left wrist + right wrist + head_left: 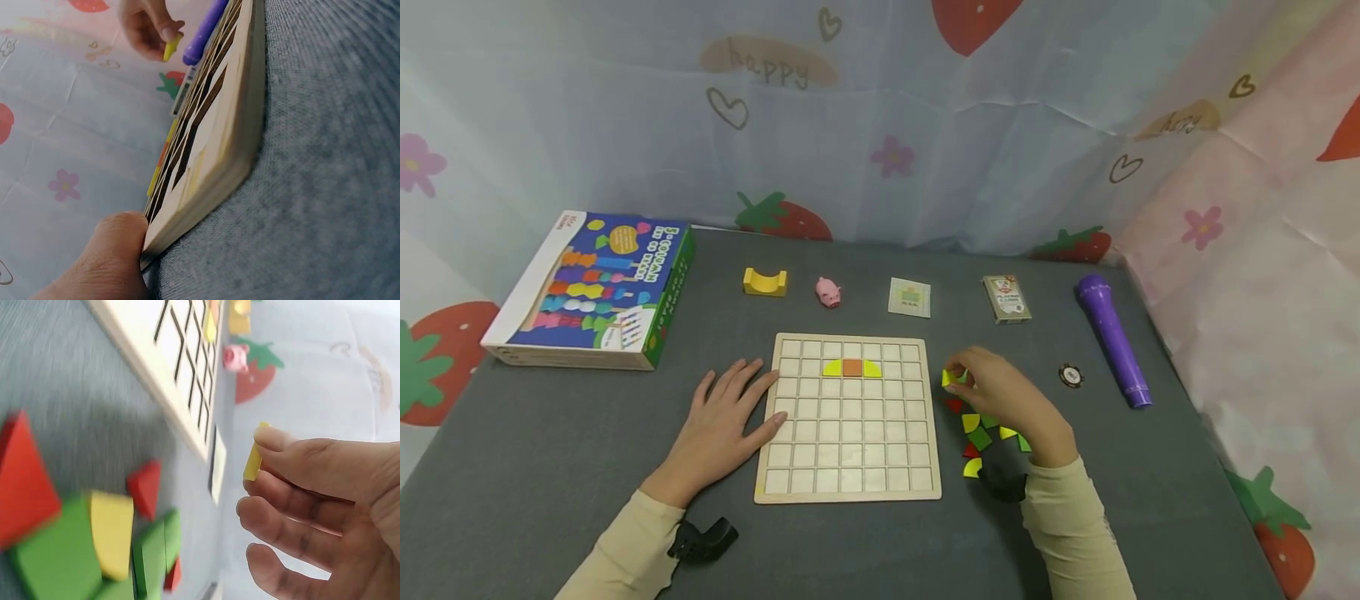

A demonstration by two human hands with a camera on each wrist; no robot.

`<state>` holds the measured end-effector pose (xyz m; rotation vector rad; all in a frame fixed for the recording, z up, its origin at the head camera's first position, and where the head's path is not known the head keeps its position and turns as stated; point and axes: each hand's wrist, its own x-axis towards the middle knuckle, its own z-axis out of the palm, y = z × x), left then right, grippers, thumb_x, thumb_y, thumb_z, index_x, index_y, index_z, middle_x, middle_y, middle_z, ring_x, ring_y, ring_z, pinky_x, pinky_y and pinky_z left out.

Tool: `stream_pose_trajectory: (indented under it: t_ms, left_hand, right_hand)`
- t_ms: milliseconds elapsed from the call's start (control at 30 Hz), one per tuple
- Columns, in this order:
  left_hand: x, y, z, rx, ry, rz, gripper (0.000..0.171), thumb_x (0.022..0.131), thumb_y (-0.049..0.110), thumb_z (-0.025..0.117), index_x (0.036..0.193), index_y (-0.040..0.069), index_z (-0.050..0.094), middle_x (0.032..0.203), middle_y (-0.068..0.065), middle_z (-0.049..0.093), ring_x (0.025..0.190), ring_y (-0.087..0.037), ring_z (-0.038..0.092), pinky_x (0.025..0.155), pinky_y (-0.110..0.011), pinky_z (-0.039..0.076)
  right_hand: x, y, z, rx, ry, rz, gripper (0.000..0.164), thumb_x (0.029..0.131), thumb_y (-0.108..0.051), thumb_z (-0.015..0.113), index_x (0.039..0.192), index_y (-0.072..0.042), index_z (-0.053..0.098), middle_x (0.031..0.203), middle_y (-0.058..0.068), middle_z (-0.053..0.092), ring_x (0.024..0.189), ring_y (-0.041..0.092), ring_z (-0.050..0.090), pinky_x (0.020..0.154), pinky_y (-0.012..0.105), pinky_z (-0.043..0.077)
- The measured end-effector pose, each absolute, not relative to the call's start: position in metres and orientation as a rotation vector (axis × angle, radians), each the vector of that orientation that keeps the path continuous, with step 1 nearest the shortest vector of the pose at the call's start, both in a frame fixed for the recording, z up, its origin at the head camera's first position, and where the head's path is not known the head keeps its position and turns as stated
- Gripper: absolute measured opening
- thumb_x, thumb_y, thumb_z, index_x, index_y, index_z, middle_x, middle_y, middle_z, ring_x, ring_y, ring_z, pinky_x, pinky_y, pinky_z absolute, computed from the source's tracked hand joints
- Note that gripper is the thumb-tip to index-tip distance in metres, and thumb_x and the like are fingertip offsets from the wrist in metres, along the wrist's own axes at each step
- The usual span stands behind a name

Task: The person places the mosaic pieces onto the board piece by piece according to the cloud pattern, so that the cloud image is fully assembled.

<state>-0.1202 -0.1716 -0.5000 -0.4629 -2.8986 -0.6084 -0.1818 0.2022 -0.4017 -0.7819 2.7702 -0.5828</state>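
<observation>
A wooden grid board [852,479] lies flat on the grey table. In one of its upper rows, an orange square tile [852,367] sits between two yellow quarter-round tiles [832,368]. My left hand [718,429] rests at the board's left side, fingers spread and thumb over the edge. To the right of the board, my right hand [1003,400] pinches a yellow tile [253,462] between thumb and index finger, raised above the loose pieces. Below it lie red triangles [146,487], green tiles [979,438] and yellow quarter-rounds [971,423], partly covered by the hand.
Behind the board stand a yellow curved block [765,282], a pink pig figure [828,292], a pattern card [909,297] and a playing-card box [1007,298]. A game box [595,292] lies far left. At right are a round chip [1071,376] and a purple microphone [1114,342].
</observation>
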Motion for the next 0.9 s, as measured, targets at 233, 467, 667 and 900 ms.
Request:
stream_pose_trajectory:
  t_ms: [233,467,667,900]
  left_hand:
    - [-0.120,-0.172,-0.501,-0.465,-2.888,-0.606,0.065,0.091,0.052,0.056,0.145,0.017,0.044,0.149,-0.014,0.037,0.141,-0.036,0.026,0.110,-0.063,0.013]
    - [-0.120,-0.172,-0.501,-0.463,-2.882,-0.614,0.065,0.091,0.052,0.056,0.144,0.017,0.044,0.149,-0.014,0.037,0.141,-0.036,0.027,0.111,-0.063,0.013]
    - [-0.120,-0.172,-0.503,-0.468,-2.881,-0.621,0.065,0.091,0.053,0.055,0.145,0.018,0.044,0.150,-0.014,0.037,0.141,-0.035,0.026,0.111,-0.063,0.012]
    - [-0.120,-0.173,-0.504,-0.473,-2.873,-0.605,0.066,0.091,0.054,0.056,0.145,0.018,0.044,0.150,-0.013,0.037,0.141,-0.035,0.026,0.111,-0.062,0.013]
  right_hand:
    - [-0.186,0.172,-0.409,-0.859,2.729,-0.542,0.023,0.090,-0.011,0.066,0.112,-0.005,0.063,0.104,0.006,0.061,0.089,0.018,0.060,0.076,0.032,0.052]
    - [-0.192,0.153,-0.415,-0.907,2.694,-0.480,0.025,0.089,-0.016,0.069,0.112,-0.007,0.064,0.102,0.004,0.063,0.091,0.016,0.059,0.079,0.032,0.051]
    - [-0.195,0.143,-0.421,-0.913,2.683,-0.441,0.024,0.088,-0.017,0.070,0.110,-0.008,0.065,0.100,0.001,0.062,0.089,0.014,0.058,0.080,0.031,0.050]
    - [-0.195,0.140,-0.425,-0.872,2.654,-0.466,0.024,0.088,-0.016,0.070,0.110,-0.009,0.065,0.096,0.001,0.058,0.084,0.014,0.055,0.076,0.029,0.048]
